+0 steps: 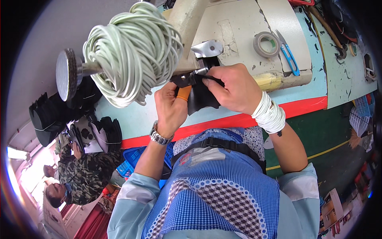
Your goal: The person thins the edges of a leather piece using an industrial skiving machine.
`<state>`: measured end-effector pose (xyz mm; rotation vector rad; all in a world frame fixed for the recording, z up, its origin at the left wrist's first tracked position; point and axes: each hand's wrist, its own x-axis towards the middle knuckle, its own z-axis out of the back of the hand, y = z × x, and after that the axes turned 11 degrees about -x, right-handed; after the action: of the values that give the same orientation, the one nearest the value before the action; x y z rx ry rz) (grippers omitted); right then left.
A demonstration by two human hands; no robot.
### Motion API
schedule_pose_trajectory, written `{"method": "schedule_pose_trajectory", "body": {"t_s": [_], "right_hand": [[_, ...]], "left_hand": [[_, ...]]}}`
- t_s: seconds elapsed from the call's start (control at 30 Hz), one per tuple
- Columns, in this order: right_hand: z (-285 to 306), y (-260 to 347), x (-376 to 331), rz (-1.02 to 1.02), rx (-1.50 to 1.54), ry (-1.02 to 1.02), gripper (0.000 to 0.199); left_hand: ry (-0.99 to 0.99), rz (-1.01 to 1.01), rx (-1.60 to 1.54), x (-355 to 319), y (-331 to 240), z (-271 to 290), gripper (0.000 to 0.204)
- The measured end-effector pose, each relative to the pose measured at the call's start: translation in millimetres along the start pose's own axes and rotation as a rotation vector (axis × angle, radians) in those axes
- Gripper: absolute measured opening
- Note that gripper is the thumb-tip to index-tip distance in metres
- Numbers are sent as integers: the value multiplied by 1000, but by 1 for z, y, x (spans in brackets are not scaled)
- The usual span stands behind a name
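Positioning seems the step: the black piece sits at the machine over the tabletop, the right hand pinched on it, the left hand's grip too hidden to tell, the next move likely calling for steady guiding

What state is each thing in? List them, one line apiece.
Right hand: closed, pinching the black piece.
Left hand: fingers curled at the black piece, grip partly hidden.
Black piece: not flat, partly under the machine.
Pale cord: wound in a thick bundle.
White cord: wrapped around the right wrist.
Wristwatch: fastened.
Tape roll: lying flat.
Blue snips: lying unheld.
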<state>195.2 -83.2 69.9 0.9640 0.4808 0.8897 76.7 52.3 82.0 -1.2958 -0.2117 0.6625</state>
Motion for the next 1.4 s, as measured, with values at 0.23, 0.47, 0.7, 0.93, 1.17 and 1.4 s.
{"method": "schedule_pose_trajectory", "body": {"t_s": [0.23, 0.47, 0.7, 0.93, 1.17, 1.4], "right_hand": [[2, -3, 0, 29, 2, 7, 12], [8, -2, -1, 48, 69, 47, 10], [6, -3, -4, -15, -17, -40, 11], [10, -12, -5, -41, -10, 57, 12], [18, -8, -5, -19, 35, 76, 14], [20, -2, -15, -155, -74, 98, 18]], "left_hand": [[-11, 6, 57, -4, 2, -1, 12], [-94, -185, 125, -13, 18, -4, 11], [-108, -245, 17, -7, 14, -12, 13], [-85, -312, 81, -10, 19, -14, 8], [-20, -536, 1, -8, 34, -13, 10], [138, -278, -182, -22, 27, -1, 13]]}}
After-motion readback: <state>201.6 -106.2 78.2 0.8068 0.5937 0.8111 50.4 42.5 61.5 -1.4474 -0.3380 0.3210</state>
